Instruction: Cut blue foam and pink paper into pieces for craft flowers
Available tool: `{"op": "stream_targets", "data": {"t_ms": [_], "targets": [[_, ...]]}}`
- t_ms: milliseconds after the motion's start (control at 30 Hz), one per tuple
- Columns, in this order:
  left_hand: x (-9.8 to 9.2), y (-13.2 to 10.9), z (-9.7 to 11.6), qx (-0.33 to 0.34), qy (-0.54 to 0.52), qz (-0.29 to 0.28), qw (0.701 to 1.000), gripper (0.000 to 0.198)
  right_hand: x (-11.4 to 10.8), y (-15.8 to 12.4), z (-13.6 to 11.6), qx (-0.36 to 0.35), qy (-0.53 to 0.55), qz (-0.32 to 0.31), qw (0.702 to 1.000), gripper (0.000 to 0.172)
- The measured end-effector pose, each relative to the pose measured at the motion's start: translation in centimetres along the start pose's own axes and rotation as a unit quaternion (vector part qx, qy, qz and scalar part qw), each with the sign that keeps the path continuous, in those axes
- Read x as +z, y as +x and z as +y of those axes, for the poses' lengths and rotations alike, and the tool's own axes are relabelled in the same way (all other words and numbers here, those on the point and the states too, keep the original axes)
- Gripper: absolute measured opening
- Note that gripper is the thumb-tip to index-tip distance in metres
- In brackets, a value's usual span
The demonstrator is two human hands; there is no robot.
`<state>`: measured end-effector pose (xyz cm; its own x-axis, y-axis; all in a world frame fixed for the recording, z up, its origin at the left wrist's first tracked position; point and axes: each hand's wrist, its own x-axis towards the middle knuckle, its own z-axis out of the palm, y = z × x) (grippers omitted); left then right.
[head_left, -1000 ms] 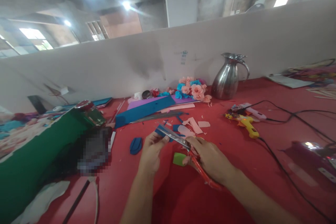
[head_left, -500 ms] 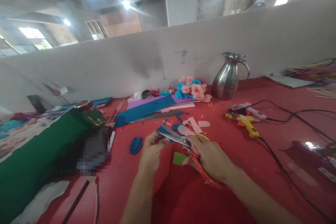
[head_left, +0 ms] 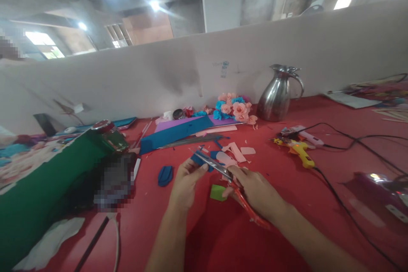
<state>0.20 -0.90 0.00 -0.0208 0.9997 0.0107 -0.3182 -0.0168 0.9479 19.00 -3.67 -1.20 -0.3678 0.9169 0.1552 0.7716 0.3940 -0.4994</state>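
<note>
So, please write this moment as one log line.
left hand: holds blue piece; right hand: holds red-handled scissors; blades: at blue piece; green piece: on table

My left hand (head_left: 185, 180) and right hand (head_left: 256, 189) are bare, with slim fingers (head_left: 237, 173); my wrists (head_left: 182, 207) are bare and narrow, and my left forearm (head_left: 168, 240) and right forearm (head_left: 314, 236), bare too, run smooth in outline to the near edge of my view, broadening that way

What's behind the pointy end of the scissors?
Behind the tips of the scissors is some blue paper, pinched in the left hand. The metal covers part of it, so I can't see whether that part is cut.
</note>
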Motion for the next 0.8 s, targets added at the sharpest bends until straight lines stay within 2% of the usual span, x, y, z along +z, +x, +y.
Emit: {"op": "stream_targets", "data": {"t_ms": [200, 400, 533, 800], "targets": [[-0.21, 0.48, -0.38, 0.037, -0.01, 0.033, 0.999, 0.015, 0.0, 0.15, -0.02, 0.0, 0.005, -0.012, 1.0, 0.018], [-0.28, 0.43, -0.62, 0.038, 0.016, 0.024, 0.999, 0.009, 0.49, 0.15, -0.07, 0.0, -0.011, -0.001, 1.0, 0.023], [0.29, 0.03, -0.77, 0.025, 0.041, -0.011, 0.999, 0.009, 0.2, 0.09, -0.26, 0.005, -0.001, 0.01, 1.0, 0.018], [0.41, 0.02, -0.86, -0.001, 0.012, -0.027, 1.0, 0.007, -0.43, 0.1, -0.64, 0.015, -0.001, -0.009, 1.0, 0.017]]}}
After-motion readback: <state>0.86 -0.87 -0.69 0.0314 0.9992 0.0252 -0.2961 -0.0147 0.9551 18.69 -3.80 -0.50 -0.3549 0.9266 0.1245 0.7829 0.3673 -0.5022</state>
